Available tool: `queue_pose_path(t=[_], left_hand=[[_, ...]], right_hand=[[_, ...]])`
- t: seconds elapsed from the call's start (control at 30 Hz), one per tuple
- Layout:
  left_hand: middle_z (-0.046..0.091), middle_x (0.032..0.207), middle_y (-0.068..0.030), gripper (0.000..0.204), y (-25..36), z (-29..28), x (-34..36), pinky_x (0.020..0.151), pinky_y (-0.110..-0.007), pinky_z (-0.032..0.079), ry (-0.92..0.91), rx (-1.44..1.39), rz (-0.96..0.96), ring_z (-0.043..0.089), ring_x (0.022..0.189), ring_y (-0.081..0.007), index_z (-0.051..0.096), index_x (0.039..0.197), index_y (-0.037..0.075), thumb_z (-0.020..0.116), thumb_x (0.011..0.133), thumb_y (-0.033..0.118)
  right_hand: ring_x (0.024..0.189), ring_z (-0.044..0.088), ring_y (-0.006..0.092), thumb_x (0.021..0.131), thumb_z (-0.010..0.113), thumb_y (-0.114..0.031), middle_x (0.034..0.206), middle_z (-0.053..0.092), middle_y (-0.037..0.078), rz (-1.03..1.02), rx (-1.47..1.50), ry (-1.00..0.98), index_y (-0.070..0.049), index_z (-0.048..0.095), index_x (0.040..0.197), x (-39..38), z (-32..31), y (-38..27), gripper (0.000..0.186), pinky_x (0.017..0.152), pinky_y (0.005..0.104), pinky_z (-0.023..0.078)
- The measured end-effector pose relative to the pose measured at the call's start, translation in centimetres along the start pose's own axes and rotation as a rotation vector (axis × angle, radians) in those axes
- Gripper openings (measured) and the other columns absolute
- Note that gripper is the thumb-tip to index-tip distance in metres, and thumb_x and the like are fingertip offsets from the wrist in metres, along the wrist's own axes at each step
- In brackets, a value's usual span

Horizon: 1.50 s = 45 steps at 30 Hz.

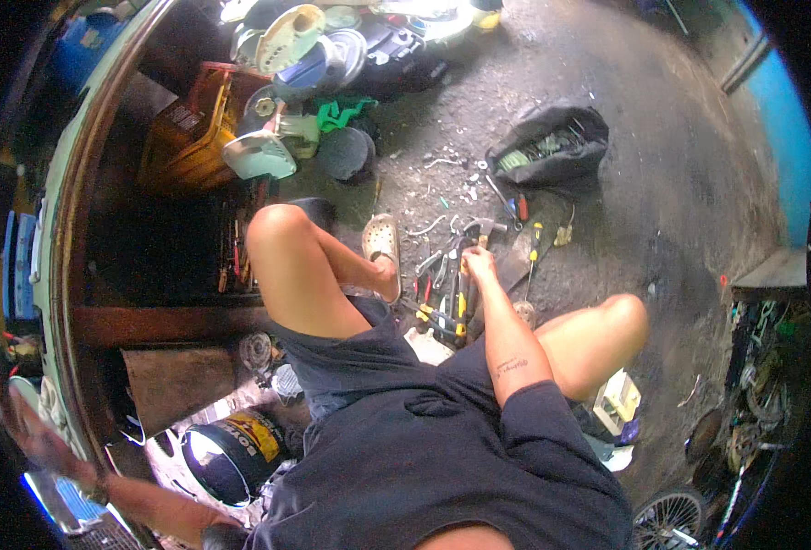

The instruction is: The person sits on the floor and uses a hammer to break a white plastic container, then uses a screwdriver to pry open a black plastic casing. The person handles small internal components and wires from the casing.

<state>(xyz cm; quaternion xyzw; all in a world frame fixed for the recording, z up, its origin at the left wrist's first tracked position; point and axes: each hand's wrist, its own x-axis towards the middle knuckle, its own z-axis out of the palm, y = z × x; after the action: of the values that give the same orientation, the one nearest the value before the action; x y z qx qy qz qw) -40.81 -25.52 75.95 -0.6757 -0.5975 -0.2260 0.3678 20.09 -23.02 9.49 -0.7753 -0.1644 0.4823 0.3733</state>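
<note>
My right hand (479, 263) reaches down between my knees, its fingers closed on a claw hammer (486, 227) just below the metal head. Close beside it on the floor lie several hand tools, among them yellow-and-black handles (461, 316) and small wrenches (428, 263). A screwdriver (535, 240) with a yellow-and-black handle rests to the right of the hand. Out at the far left, my left hand (43, 431) is held by the bench edge with its fingers stretched out, slightly blurred. Nothing shows in it; whether it touches the bench I cannot tell.
A black bag (561, 151) of metal parts sits open on the floor ahead. Fan parts (291, 39) and a yellow crate (185, 137) pile up at the far left. A black bucket (231, 458) stands near my left side. A bicycle wheel (669, 521) is at lower right.
</note>
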Motion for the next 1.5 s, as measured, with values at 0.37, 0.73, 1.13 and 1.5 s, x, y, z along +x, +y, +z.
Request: queue_pose_path(t=[0.37, 0.73, 1.13, 1.5], left_hand=[[0.058, 0.128, -0.0203, 0.064, 43.3, 52.0, -8.2, 0.093, -0.046, 0.049, -0.885, -0.868, -0.127, 0.059, 0.113, -0.0325, 0.054, 0.131, 0.007, 0.076, 0.081, 0.041], [0.018, 0.161, -0.0171, 0.099, 57.2, 67.6, -19.4, 0.107, -0.065, 0.037, -0.671, -0.495, -0.377, 0.017, 0.143, -0.0533, 0.029, 0.154, 0.023, 0.081, 0.073, 0.047], [0.049, 0.146, -0.0179, 0.07, 50.8, 59.7, -19.5, 0.109, -0.039, 0.038, -0.63, -1.514, -1.378, 0.048, 0.131, -0.034, 0.044, 0.145, -0.001, 0.064, 0.095, 0.043], [0.066, 0.122, -0.0054, 0.044, 45.2, 53.0, -17.2, 0.083, -0.032, 0.055, -0.715, -2.408, -1.217, 0.064, 0.103, -0.0164, 0.061, 0.128, 0.008, 0.068, 0.092, 0.033]], right_hand=[[0.074, 0.064, 0.0134, 0.088, 0.067, -0.018, 0.083, 0.07, 0.005, -0.213, -0.294, 0.134, -0.003, 0.07, 0.102, 0.7, -2.3, 6.2, 0.02, 0.056, 0.0308, 0.05], [0.08, 0.07, 0.0177, 0.089, 0.067, -0.019, 0.091, 0.075, 0.009, 0.106, -0.435, 0.046, -0.009, 0.071, 0.107, -3.6, -5.9, 1.9, 0.021, 0.073, 0.0335, 0.054], [0.083, 0.065, 0.0162, 0.09, 0.068, -0.022, 0.092, 0.073, 0.01, 0.164, 0.129, 0.036, -0.004, 0.071, 0.102, 6.4, -10.8, 13.5, 0.023, 0.077, 0.0341, 0.052], [0.094, 0.062, 0.0188, 0.091, 0.069, -0.034, 0.118, 0.06, 0.009, -0.146, 0.115, -0.184, -0.007, 0.05, 0.136, -1.4, 2.3, -19.2, 0.056, 0.074, 0.0327, 0.053]])
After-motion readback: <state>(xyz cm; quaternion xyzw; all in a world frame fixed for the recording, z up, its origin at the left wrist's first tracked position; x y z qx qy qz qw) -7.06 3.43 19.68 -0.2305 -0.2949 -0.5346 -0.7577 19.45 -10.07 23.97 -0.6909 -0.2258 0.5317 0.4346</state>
